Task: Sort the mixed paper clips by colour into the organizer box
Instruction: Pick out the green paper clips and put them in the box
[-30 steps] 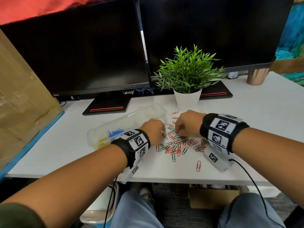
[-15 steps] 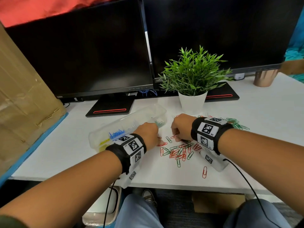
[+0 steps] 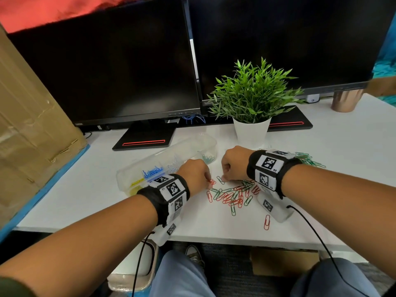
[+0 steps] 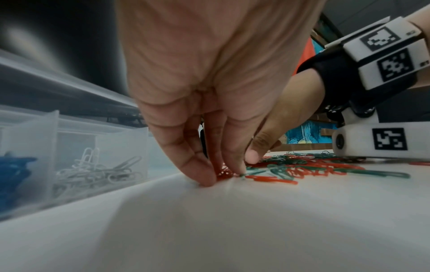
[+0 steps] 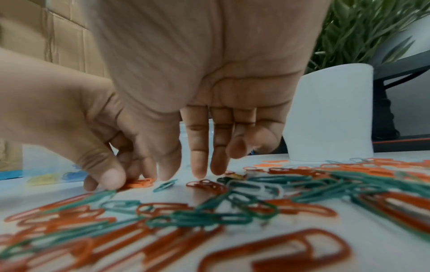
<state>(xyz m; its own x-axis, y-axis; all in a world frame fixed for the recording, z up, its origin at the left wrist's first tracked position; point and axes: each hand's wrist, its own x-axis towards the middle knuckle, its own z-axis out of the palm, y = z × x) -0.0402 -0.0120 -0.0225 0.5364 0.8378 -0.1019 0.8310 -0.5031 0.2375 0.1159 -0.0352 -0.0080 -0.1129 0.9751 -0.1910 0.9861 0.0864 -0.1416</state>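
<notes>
Left hand [image 4: 209, 88] fingertips hide the red clips [image 4: 224, 173] they perhaps pinch; blue clips [image 4: 14, 176] blurred

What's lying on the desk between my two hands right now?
In the head view, a green paper clip lies between left hand and right hand.

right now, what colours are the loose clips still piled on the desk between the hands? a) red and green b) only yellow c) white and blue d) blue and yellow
a: the pile of loose clips on the desk shows only red and green; the blue clips already lie in the organizer box.
</notes>
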